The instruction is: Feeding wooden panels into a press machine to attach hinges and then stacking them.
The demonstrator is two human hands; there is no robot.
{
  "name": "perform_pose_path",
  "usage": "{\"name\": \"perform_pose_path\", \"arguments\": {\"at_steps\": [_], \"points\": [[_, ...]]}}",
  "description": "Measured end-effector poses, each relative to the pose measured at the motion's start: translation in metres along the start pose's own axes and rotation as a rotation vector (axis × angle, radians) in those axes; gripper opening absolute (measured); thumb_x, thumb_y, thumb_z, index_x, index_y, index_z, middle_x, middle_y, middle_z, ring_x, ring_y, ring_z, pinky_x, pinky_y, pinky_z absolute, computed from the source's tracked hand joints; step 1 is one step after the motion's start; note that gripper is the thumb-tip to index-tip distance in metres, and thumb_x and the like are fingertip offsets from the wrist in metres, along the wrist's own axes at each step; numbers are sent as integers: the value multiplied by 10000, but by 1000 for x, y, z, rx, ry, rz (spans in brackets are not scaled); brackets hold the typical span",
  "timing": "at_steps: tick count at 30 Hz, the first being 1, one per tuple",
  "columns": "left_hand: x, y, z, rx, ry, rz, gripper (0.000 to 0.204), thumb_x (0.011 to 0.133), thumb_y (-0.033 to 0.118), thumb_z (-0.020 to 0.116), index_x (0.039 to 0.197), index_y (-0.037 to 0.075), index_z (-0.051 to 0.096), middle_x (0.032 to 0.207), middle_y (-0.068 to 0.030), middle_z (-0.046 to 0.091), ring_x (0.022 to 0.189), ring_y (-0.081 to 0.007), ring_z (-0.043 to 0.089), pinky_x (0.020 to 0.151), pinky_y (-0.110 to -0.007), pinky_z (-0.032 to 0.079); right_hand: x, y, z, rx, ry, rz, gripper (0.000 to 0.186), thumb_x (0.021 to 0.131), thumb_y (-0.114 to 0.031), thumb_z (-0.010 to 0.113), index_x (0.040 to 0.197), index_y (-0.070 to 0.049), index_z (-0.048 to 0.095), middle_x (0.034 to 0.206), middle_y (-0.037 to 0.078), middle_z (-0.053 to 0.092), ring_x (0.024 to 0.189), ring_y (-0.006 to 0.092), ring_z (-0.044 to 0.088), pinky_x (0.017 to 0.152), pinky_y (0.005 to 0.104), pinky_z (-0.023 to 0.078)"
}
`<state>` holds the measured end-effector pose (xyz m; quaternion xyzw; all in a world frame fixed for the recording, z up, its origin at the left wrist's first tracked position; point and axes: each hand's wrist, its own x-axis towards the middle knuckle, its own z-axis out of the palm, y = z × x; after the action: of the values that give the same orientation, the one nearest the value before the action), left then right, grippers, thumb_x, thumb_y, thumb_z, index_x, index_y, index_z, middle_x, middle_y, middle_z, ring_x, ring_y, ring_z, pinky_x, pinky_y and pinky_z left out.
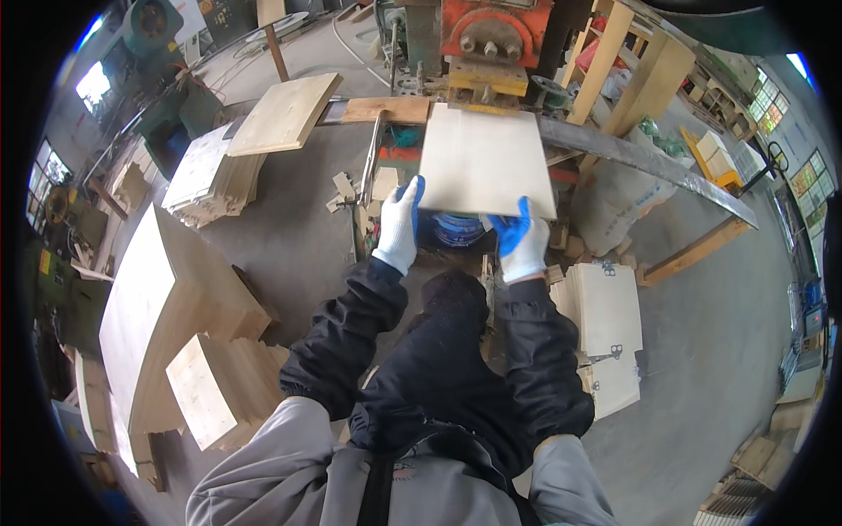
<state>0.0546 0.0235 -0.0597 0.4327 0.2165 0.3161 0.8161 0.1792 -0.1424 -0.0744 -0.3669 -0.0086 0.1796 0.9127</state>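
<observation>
A pale, flat wooden board [485, 158] reaches from my hands to the press, its far edge beneath the yellow block [488, 81]. My left hand [401, 223], in a white glove with blue coating, grips the board's near left corner. At the near right edge, my right hand [523, 239] is closed on the same board, in a matching glove. Fingers under the board are hidden. Below it, a blue round container [459, 230] shows between my hands.
The red press [495, 33] stands ahead. Leftward are a plywood sheet [285, 114] on a support, stacked boards [210, 180] and larger stacks [189, 298]. Boards with metal hinges [605, 307] are stacked at right, below a long metal-topped rail [653, 162] and a white sack [614, 210].
</observation>
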Motion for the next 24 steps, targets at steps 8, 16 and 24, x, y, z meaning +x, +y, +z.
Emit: {"name": "perform_pose_path", "arguments": {"at_steps": [8, 16, 24], "points": [[-50, 60, 35, 1290, -81, 1185, 813, 754, 179, 859, 1447, -2, 474, 1470, -255, 470, 1360, -486, 456, 1120, -531, 420, -72, -154, -108, -1520, -166, -988, 315, 1010, -116, 650, 1278, 48, 631, 1088, 62, 701, 993, 142, 675, 893, 277, 537], [-63, 8, 15, 1196, -767, 487, 428, 940, 285, 755, 1207, -18, 613, 752, -187, 684, 736, -345, 724, 652, -388, 562, -60, -176, -15, -1090, -309, -603, 461, 981, -110, 675, 1402, 33, 551, 1281, 119, 651, 1142, 183, 618, 995, 309, 481], [2, -1, 17, 149, -322, -156, 347, 998, 256, 718, 1152, -46, 644, 979, -73, 707, 847, -124, 671, 755, -299, 565, -33, -106, -64, -1077, -195, -456, 647, 1052, -284, 612, 1579, -1, 365, 1529, 172, 497, 1370, 288, 512, 1118, 389, 430]]}}
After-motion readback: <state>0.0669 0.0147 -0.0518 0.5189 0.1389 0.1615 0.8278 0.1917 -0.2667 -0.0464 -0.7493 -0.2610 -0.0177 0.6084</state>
